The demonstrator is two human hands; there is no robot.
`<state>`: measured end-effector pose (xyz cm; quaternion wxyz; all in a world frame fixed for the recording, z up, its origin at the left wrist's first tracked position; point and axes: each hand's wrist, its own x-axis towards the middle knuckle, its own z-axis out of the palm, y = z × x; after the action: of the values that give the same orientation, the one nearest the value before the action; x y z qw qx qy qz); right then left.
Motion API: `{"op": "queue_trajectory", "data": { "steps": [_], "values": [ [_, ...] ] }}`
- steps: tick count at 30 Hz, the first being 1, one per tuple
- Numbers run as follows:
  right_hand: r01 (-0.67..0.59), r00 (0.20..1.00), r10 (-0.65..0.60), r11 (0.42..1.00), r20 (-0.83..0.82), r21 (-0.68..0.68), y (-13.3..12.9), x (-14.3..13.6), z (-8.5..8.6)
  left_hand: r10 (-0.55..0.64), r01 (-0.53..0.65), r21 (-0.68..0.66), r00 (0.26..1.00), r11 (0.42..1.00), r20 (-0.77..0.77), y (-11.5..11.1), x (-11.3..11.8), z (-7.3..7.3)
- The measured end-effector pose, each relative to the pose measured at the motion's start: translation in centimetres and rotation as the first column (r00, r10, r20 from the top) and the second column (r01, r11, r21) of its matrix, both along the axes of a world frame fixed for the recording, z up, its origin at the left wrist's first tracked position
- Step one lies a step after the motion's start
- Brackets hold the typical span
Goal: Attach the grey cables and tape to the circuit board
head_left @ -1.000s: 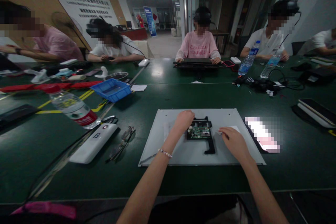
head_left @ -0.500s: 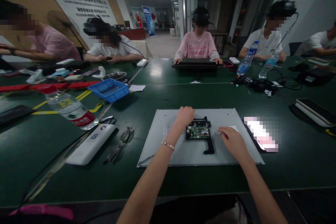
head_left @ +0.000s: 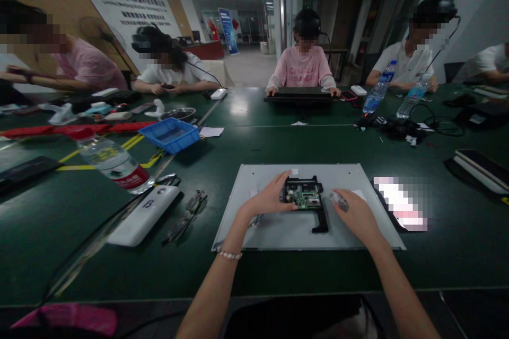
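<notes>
A green circuit board [head_left: 304,198] in a black plastic frame [head_left: 321,222] lies on a flat light-grey panel [head_left: 254,235]. My left hand [head_left: 268,197] spans the board's left side, thumb at the near edge and fingers at the far edge. Between the thumb and fingers of my right hand [head_left: 356,217] is a crumpled, whitish see-through scrap [head_left: 338,200], held just right of the frame. Thin wires [head_left: 256,221] show beside my left wrist. A small white piece [head_left: 295,171] lies beyond the left fingertips.
Left of the panel lie glasses [head_left: 186,217], a white power bank [head_left: 145,217] and a tilted water bottle [head_left: 115,161]. A blue tray [head_left: 170,135] sits farther back. To the right is a phone [head_left: 397,204]. Several people sit around the green table [head_left: 254,275].
My left hand has come down from the board's far edge, opening from a curled shape to span its left side. The scrap in my right hand shows more clearly. The view has shifted slightly.
</notes>
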<state>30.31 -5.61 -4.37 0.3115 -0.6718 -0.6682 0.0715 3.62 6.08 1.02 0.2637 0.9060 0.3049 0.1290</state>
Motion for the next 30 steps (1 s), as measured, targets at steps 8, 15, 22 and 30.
{"op": "queue_trajectory", "data": {
  "steps": [8, 15, 22, 30],
  "values": [
    [-0.022, 1.0, 0.022, 1.0, 0.001, -0.007, 0.1, 0.1, -0.4, -0.046, 0.053, -0.112, 0.997, 0.992, 0.065, 0.1, -0.3, -0.6],
    [-0.009, 1.0, 0.009, 1.0, -0.013, -0.025, 0.1, 0.0, -0.2, -0.033, 0.041, -0.11, 0.997, 0.993, 0.068, 0.0, -0.5, -0.6],
    [-0.015, 1.0, 0.015, 1.0, -0.007, -0.02, 0.0, 0.2, -0.2, -0.032, 0.04, -0.114, 0.997, 0.993, 0.073, 0.1, -0.6, -0.7],
    [-0.011, 1.0, 0.012, 1.0, 0.026, -0.026, 0.2, 0.1, -0.3, -0.049, 0.063, -0.147, 0.994, 0.987, 0.095, 0.5, -0.6, -1.3]
  ]
}}
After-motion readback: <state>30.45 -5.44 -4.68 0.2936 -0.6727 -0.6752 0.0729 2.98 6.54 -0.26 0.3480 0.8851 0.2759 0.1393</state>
